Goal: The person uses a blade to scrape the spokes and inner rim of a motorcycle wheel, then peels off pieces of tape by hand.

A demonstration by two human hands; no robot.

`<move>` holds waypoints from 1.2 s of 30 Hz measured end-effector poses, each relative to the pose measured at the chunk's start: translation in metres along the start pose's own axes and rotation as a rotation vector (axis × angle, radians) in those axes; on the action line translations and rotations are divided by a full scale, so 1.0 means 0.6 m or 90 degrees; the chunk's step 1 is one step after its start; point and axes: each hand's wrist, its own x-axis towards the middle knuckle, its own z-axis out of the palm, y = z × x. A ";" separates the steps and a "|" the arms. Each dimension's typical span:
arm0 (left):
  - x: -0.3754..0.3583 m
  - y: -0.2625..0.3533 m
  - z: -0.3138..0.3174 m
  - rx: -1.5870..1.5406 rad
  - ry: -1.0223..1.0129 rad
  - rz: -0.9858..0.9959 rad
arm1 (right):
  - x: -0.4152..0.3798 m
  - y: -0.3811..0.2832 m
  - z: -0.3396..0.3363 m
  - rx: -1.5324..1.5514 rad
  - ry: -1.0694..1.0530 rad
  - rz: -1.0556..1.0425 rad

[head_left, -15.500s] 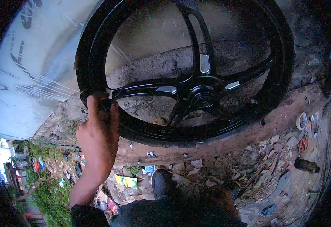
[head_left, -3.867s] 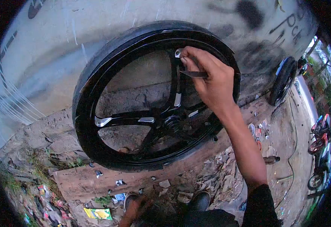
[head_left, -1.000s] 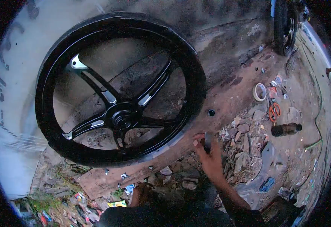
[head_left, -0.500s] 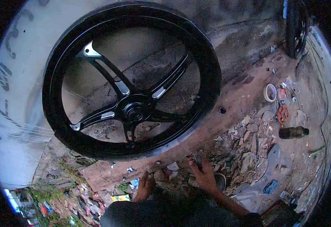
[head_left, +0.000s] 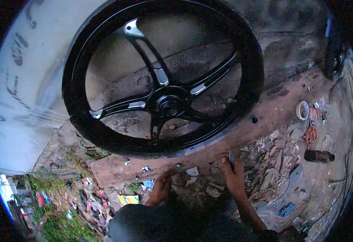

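A large black spoked wheel (head_left: 160, 76) with silver accents on its spokes stands leaning against the wall in front of me. My right hand (head_left: 235, 179) is below its lower right rim, closed with thumb and fingers around a small flat grey blade (head_left: 231, 157) that points upward. The blade is apart from the wheel. Lower left of the wheel, my left hand (head_left: 160, 190) is held low with its fingers curled in. Shadow hides whether anything is inside it. Neither hand touches the wheel.
A tape roll (head_left: 302, 110), orange-handled scissors (head_left: 311, 136) and a dark bottle (head_left: 319, 156) lie on the ground at right. Broken stones (head_left: 275, 161) cover the ground beside my right hand. Litter, including a yellow packet (head_left: 128, 199), lies lower left. A small round black piece (head_left: 254, 119) rests on the ledge.
My view has turned, so the wheel appears further right and higher. Both hands appear higher, the right one also further right. The blade stays in my right hand.
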 end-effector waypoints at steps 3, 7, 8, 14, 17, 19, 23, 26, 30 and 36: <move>0.002 -0.017 -0.002 0.153 0.007 0.097 | 0.002 0.019 -0.002 0.010 -0.055 -0.045; -0.007 0.057 -0.012 0.121 -0.003 -0.006 | -0.023 -0.015 0.012 0.084 -0.021 0.027; -0.006 0.048 -0.014 0.107 -0.008 -0.006 | -0.030 -0.025 0.013 0.091 -0.024 0.037; -0.015 0.100 -0.024 -0.036 0.100 -0.147 | -0.031 0.055 0.032 0.130 -0.069 0.096; -0.014 0.084 -0.027 -0.110 0.164 -0.174 | -0.026 0.099 0.025 -0.191 0.025 -0.283; -0.013 0.082 -0.032 -0.247 0.203 -0.140 | -0.021 0.092 0.010 -0.263 0.078 -0.364; 0.020 0.064 -0.072 -0.212 0.295 -0.071 | 0.049 -0.030 -0.059 -0.023 0.209 -0.191; 0.054 0.056 -0.104 -0.299 0.302 -0.006 | 0.126 -0.173 -0.147 0.064 0.287 -0.301; 0.080 0.054 -0.090 -0.330 0.294 0.057 | 0.256 -0.330 -0.233 0.021 0.292 -0.458; 0.091 0.055 -0.074 -0.294 0.181 -0.011 | 0.347 -0.500 -0.197 -0.149 0.277 -0.564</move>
